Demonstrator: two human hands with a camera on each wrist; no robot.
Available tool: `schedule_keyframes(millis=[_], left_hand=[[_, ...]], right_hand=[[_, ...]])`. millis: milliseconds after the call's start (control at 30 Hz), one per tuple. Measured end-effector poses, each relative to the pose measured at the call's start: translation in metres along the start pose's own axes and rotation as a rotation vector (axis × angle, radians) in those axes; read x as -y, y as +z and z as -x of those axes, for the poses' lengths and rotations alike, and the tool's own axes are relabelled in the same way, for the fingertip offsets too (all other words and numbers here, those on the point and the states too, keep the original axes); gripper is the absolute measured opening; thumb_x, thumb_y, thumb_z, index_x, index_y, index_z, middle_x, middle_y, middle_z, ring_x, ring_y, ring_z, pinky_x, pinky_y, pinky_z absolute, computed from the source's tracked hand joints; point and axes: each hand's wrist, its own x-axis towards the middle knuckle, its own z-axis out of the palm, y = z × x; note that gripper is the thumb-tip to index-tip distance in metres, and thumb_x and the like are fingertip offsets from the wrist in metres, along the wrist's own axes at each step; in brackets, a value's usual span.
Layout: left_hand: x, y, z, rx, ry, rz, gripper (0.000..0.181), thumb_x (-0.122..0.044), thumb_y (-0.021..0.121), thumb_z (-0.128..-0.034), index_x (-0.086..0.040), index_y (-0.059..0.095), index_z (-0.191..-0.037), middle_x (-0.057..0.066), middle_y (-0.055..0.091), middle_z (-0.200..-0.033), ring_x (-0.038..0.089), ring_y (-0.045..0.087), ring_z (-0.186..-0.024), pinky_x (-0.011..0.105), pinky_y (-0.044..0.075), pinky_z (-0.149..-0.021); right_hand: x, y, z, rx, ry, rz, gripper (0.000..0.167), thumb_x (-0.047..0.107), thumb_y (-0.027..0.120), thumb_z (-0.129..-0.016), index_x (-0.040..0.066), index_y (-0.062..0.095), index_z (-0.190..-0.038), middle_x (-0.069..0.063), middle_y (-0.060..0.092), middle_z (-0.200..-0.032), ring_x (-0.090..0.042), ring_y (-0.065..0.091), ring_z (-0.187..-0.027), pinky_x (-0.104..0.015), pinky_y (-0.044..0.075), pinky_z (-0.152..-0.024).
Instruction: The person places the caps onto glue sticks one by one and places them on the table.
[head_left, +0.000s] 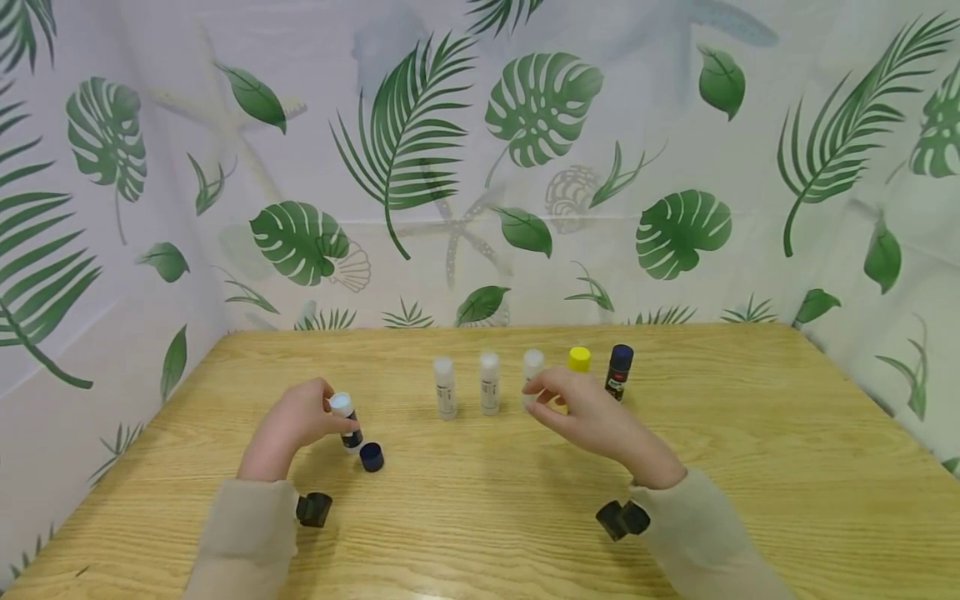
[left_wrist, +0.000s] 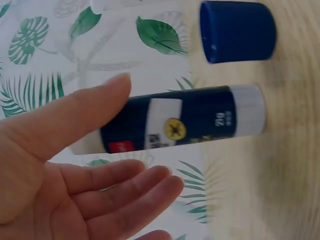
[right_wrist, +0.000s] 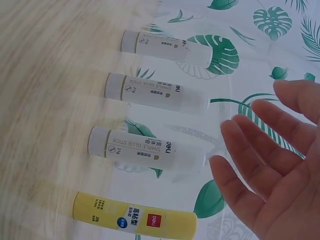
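Observation:
My left hand [head_left: 300, 414] has its thumb and fingers around an uncapped dark blue glue stick [head_left: 350, 433], which stands upright on the table's left side. In the left wrist view the thumb lies over the white top end of this glue stick [left_wrist: 195, 120]. Its dark blue cap [head_left: 371, 457] sits on the wood just beside it. My right hand [head_left: 585, 412] hovers by the row of glue sticks, fingers loosely bent with nothing in them. It partly covers the third white glue stick [head_left: 532, 360] and the yellow glue stick [head_left: 579, 359] in the head view.
Two more white glue sticks [head_left: 445, 390] [head_left: 489, 385] stand upright to the left in the row. A capped dark glue stick [head_left: 619, 373] ends it at the right. Behind the wooden table [head_left: 465, 517] hangs a leaf-patterned cloth [head_left: 450, 167].

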Motion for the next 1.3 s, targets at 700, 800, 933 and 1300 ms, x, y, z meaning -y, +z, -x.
schedule_keyframes(millis=[700, 800, 933, 1300], left_hand=[[0.002, 0.0, 0.001, -0.089, 0.137, 0.034, 0.02, -0.01, 0.066, -0.0743, -0.002, 0.048, -0.077, 0.008, 0.051, -0.073, 0.02, 0.043, -0.063, 0.032, 0.037, -0.057], [-0.003, -0.005, 0.006, -0.194, 0.158, 0.058, 0.02, -0.011, 0.063, -0.0744, -0.003, 0.046, -0.078, 0.009, 0.051, -0.075, 0.021, 0.043, -0.065, 0.033, 0.037, -0.057], [-0.011, -0.013, 0.014, -0.326, 0.188, 0.095, 0.02, -0.013, 0.062, -0.0754, -0.002, 0.047, -0.082, 0.011, 0.055, -0.08, 0.026, 0.048, -0.073, 0.037, 0.04, -0.063], [-0.025, -0.029, 0.035, -0.447, 0.301, 0.02, 0.026, -0.011, 0.063, -0.0766, 0.0, 0.06, -0.1, 0.014, 0.062, -0.09, 0.021, 0.053, -0.066, 0.033, 0.043, -0.058]], right_hand=[[0.0, 0.004, 0.0, 0.029, 0.003, -0.02, 0.016, 0.015, 0.055, -0.088, 0.004, 0.059, -0.099, -0.007, 0.059, -0.098, -0.018, 0.057, -0.084, -0.036, 0.047, -0.073], [0.0, 0.004, -0.001, 0.029, 0.0, -0.016, 0.016, 0.015, 0.055, -0.088, 0.004, 0.06, -0.099, -0.007, 0.059, -0.098, -0.018, 0.057, -0.084, -0.037, 0.047, -0.073], [0.0, 0.004, -0.001, 0.024, -0.006, -0.001, 0.016, 0.015, 0.055, -0.088, 0.005, 0.06, -0.099, -0.007, 0.059, -0.098, -0.017, 0.057, -0.084, -0.038, 0.047, -0.073], [0.0, 0.005, 0.0, 0.018, -0.014, 0.015, 0.016, 0.015, 0.056, -0.087, 0.005, 0.06, -0.099, -0.008, 0.06, -0.098, -0.017, 0.057, -0.084, -0.038, 0.047, -0.074]])
